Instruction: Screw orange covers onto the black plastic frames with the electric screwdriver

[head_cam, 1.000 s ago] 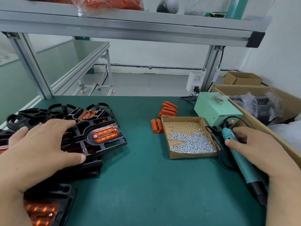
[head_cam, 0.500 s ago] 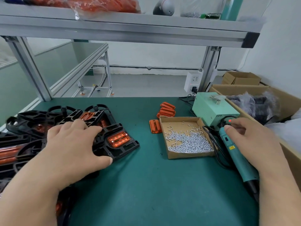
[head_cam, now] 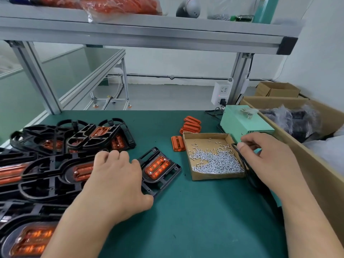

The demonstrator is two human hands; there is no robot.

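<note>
Plainly, from the head view, we are holding the black frame (head_cam: 163,175) left of centre on the green counter (head_cam: 195,211), its right end jutting off a pile of other frames (head_cam: 46,170), with an orange cover (head_cam: 157,167) seated in its pocket. We are judging the frame to be light, stiff moulded plastic, ribbed and open, so it is best taken by its outer rim, not by the thin inner webs. The cover is looking small, glossy and probably slippery, and a hard push from the driver could crack it. Our left hand (head_cam: 115,179) is lying over the frame, its fingers (head_cam: 113,155) curling down onto the top while the thumb is hooking the near edge. Our right hand (head_cam: 270,164) is hovering at the far right corner of the cardboard box (head_cam: 217,176) of screws (head_cam: 214,162), with bent fingers and the thumb drawn close to the forefinger beside a black cable (head_cam: 247,170). We cannot tell whether anything is being pinched there. The electric screwdriver is not showing plainly.
</note>
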